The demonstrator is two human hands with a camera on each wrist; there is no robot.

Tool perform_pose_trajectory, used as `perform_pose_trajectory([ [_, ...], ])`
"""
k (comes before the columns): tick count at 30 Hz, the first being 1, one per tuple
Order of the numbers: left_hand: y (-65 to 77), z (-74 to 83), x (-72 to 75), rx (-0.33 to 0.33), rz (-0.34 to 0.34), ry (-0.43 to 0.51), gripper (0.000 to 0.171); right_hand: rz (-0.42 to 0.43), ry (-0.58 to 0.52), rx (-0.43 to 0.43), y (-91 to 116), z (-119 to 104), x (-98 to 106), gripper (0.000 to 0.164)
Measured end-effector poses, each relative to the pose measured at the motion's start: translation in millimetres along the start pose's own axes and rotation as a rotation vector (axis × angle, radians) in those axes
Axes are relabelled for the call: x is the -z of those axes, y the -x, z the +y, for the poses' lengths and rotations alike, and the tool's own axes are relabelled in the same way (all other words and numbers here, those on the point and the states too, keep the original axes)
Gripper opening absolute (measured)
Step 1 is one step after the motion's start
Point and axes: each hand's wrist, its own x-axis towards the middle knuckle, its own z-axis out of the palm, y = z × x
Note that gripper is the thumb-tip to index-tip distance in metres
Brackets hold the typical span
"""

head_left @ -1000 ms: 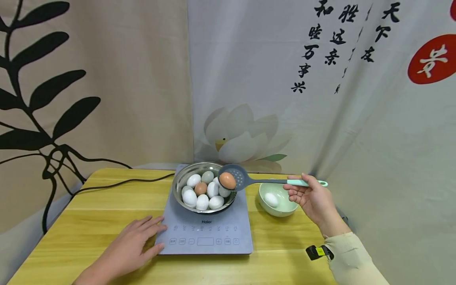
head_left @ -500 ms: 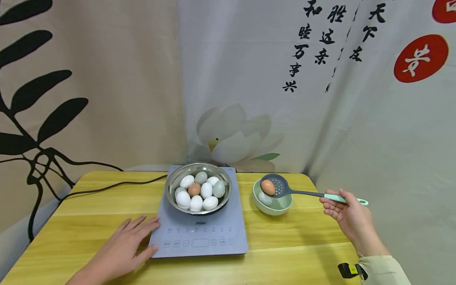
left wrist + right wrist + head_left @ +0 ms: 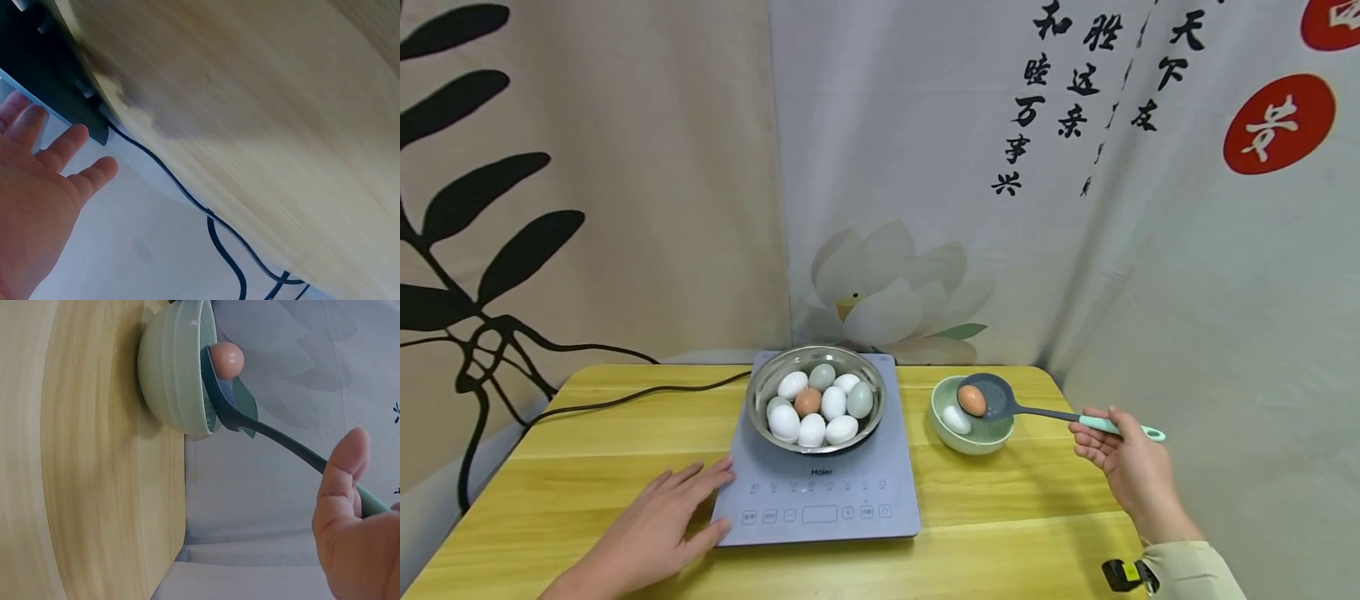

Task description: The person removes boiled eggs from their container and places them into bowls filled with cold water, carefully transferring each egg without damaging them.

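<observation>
My right hand point(image 3: 1131, 467) grips the mint handle of a grey slotted spoon point(image 3: 1000, 398). A brown egg point(image 3: 972, 401) lies in the spoon's head, which is over the green bowl point(image 3: 973, 446). In the right wrist view the brown egg point(image 3: 227, 360) sits at the level of the bowl's rim point(image 3: 205, 337). Inside the bowl a white egg point(image 3: 956, 419) is visible. My left hand point(image 3: 658, 525), fingers spread, touches the left edge of the induction cooker point(image 3: 820, 533). On the cooker stands a steel pot point(image 3: 758, 417) holding several white and greyish eggs and one brown egg point(image 3: 807, 402).
The wooden table point(image 3: 625, 433) carries the cooker and the bowl. A black power cord point(image 3: 655, 388) runs from the cooker off the table's left side. Behind the table hangs a printed curtain point(image 3: 887, 167).
The spoon with the brown egg has moved right, from above the pot to above the green bowl, then lower. The head view has shifted slightly. My left hand has stayed by the cooker.
</observation>
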Motion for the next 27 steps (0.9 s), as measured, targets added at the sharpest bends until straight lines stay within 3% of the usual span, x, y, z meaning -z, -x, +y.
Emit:
perform_pose_trajectory([
  [27,0.3,3.1,6.6,0.007,-0.039,0.029,0.062,0.095,0.166,0.067,4.3,8.7,-21.8,0.036],
])
